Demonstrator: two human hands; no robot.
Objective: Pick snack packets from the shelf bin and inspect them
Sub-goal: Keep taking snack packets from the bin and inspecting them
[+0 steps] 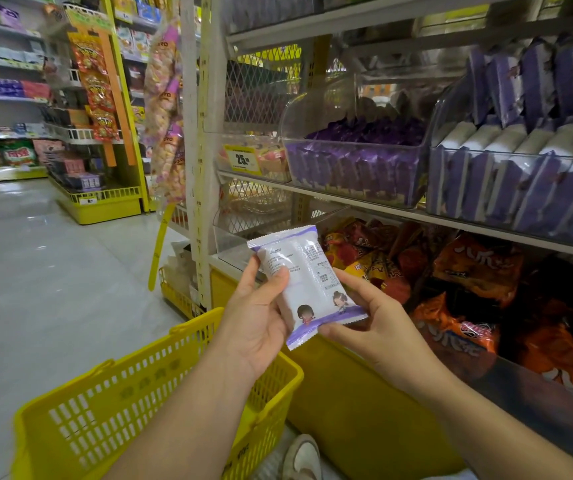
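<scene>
Packet [309,271] (back-up?): left hand [257,322], right hand [380,329]

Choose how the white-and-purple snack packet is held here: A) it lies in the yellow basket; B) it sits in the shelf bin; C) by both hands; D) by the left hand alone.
C: the left hand grips the snack packet along its left edge and the right hand holds its lower right end, clear of the yellow basket.

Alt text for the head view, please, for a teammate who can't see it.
The left hand and right hand hold one white-and-purple snack packet, printed side up, near a yellow basket. Behind, a clear shelf bin holds purple packets; orange bags lie below.
</scene>
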